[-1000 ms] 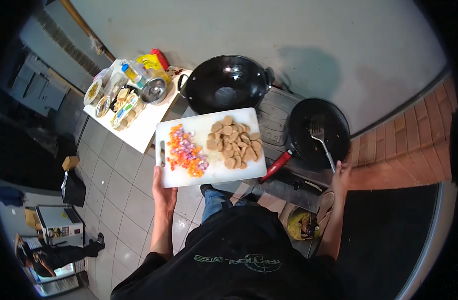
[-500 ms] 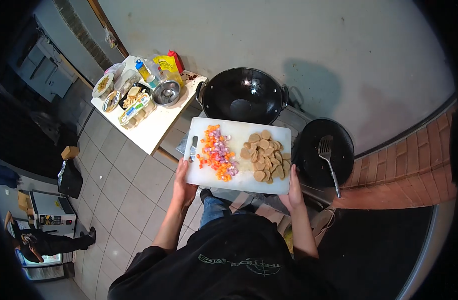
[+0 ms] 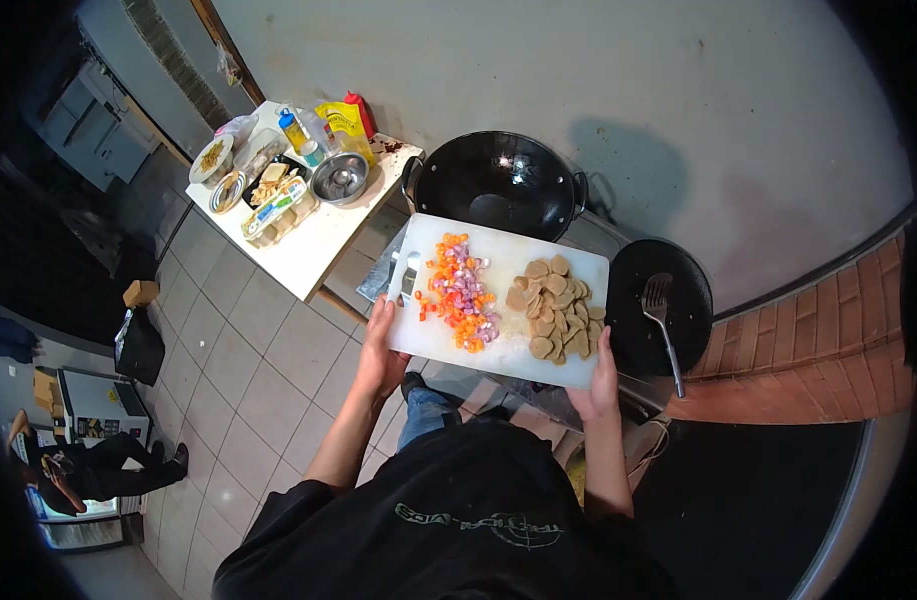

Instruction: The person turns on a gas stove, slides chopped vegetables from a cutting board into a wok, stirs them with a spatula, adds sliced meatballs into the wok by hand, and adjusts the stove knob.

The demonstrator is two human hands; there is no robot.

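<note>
Between my two hands I hold a white cutting board (image 3: 419,338), tilted a little down to the right. My left hand (image 3: 382,360) grips its left edge below the handle slot, thumb on top. At the right edge, my right hand (image 3: 596,390) has its thumb up along the side and the fingers underneath, hidden. Diced orange and purple vegetables (image 3: 461,292) form a strip on the board's left half. A heap of brownish round slices (image 3: 561,308) covers the right half. Just past the board's far edge stands a big black wok (image 3: 494,190), its near rim partly covered.
Right of the wok is a black pan (image 3: 634,335) with a slotted metal turner (image 3: 662,325) across it. On the left, a white table (image 3: 299,258) bears a steel bowl (image 3: 340,178), an egg carton (image 3: 279,215) and bottles. A brick ledge (image 3: 789,370) curves at right. Another person (image 3: 109,465) stands far left.
The cutting board has shifted right and slightly away from me, and its right side has dipped lower. Both hands keep their hold on it. The diced vegetables and slices moved along with it.
</note>
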